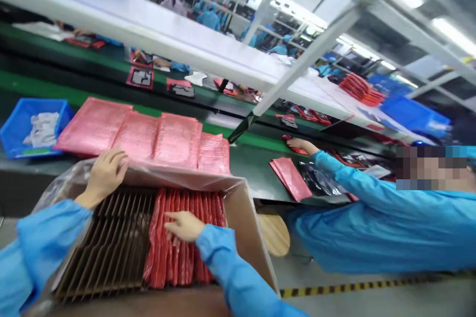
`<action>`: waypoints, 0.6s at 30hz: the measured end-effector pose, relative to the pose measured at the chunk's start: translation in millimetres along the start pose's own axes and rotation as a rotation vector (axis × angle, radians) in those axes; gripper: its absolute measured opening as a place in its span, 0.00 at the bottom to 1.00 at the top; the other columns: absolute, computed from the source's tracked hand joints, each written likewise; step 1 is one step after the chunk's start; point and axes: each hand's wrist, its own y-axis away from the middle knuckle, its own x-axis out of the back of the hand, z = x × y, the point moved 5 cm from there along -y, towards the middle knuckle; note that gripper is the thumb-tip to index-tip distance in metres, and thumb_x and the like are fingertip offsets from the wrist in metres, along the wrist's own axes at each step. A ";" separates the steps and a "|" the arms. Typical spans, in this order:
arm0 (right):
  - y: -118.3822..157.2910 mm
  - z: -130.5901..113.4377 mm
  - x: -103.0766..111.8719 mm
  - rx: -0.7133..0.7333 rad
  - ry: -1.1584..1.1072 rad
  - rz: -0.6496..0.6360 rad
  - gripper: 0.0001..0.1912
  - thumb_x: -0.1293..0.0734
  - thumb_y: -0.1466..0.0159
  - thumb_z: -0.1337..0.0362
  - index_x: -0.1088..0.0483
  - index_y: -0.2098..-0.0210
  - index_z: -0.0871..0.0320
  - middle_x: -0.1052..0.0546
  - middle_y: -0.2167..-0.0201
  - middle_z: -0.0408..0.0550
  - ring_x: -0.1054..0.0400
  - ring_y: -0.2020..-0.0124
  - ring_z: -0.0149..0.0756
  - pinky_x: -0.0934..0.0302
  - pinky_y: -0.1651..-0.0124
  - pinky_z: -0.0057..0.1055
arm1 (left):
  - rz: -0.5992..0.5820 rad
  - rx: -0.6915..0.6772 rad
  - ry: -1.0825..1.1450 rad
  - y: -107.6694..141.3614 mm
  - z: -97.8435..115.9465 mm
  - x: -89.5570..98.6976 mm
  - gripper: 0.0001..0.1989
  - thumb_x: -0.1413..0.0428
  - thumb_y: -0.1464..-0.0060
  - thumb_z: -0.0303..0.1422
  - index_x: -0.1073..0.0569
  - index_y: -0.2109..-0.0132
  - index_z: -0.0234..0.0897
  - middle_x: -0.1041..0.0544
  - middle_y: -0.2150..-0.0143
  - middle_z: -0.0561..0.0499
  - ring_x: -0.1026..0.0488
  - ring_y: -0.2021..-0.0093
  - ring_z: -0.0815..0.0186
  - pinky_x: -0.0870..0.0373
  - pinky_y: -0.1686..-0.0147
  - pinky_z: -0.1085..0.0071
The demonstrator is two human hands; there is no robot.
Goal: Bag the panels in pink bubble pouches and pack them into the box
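A cardboard box (241, 218) lined with clear plastic film stands in front of me. Its left part holds a row of brown cardboard dividers (107, 242); red bubble bags (159, 257) stand on edge, packed tightly, in its right part. My right hand (184, 226) rests over these red bags, index finger stretched out and the other fingers bent down; no bag shows lifted in it. My left hand (107, 173) lies over the box's far rim, fingers loosely bent and apart from any grip, close to the pink bubble bags (137, 133) laid in overlapping stacks behind the box.
A blue bin (35, 129) with white pieces sits at the left. Behind runs a green conveyor (253, 158) under a white shelf (208, 49), with a slanted metal post (275, 84). At right a co-worker's arm (342, 173) reaches across the belt, near more pink bags (290, 178).
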 end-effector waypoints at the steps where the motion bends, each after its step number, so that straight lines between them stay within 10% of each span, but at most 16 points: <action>1: 5.7 0.4 40.7 0.006 -0.050 0.016 0.20 0.32 0.38 0.62 0.29 0.48 0.60 0.25 0.82 0.41 0.30 0.81 0.36 0.34 0.78 0.29 | 0.017 0.000 -0.003 -4.6 9.2 -2.8 0.12 0.55 0.39 0.36 0.30 0.57 0.35 0.27 0.55 0.41 0.31 0.51 0.50 0.35 0.48 0.53; 5: 2.4 31.3 231.1 0.016 -0.188 0.355 0.23 0.40 0.32 0.61 0.38 0.41 0.66 0.23 0.73 0.48 0.28 0.76 0.33 0.34 0.73 0.25 | -0.217 0.118 0.125 -45.3 70.5 -51.7 0.14 0.55 0.44 0.38 0.30 0.58 0.36 0.27 0.55 0.37 0.31 0.50 0.48 0.37 0.46 0.50; 8: -40.8 81.2 324.7 -0.068 -0.274 0.541 0.26 0.38 0.33 0.60 0.40 0.42 0.75 0.23 0.65 0.60 0.27 0.69 0.36 0.33 0.67 0.28 | -0.496 0.152 0.168 -76.9 137.2 -118.4 0.14 0.55 0.45 0.37 0.29 0.58 0.35 0.25 0.54 0.37 0.30 0.50 0.51 0.36 0.47 0.54; 12: -121.1 140.8 340.4 -0.178 -0.372 0.556 0.38 0.27 0.43 0.56 0.38 0.44 0.78 0.25 0.60 0.67 0.28 0.59 0.47 0.33 0.60 0.34 | -0.721 0.190 0.085 -91.9 192.4 -209.4 0.13 0.53 0.43 0.37 0.28 0.57 0.36 0.23 0.54 0.39 0.28 0.51 0.53 0.36 0.48 0.59; 18: -181.1 178.8 307.3 -0.154 -0.503 0.434 0.29 0.23 0.49 0.53 0.27 0.56 0.69 0.23 0.60 0.59 0.29 0.55 0.46 0.35 0.54 0.30 | -0.969 0.526 0.049 -87.2 170.8 -283.2 0.25 0.45 0.49 0.39 0.31 0.47 0.28 0.27 0.46 0.32 0.30 0.46 0.49 0.37 0.46 0.59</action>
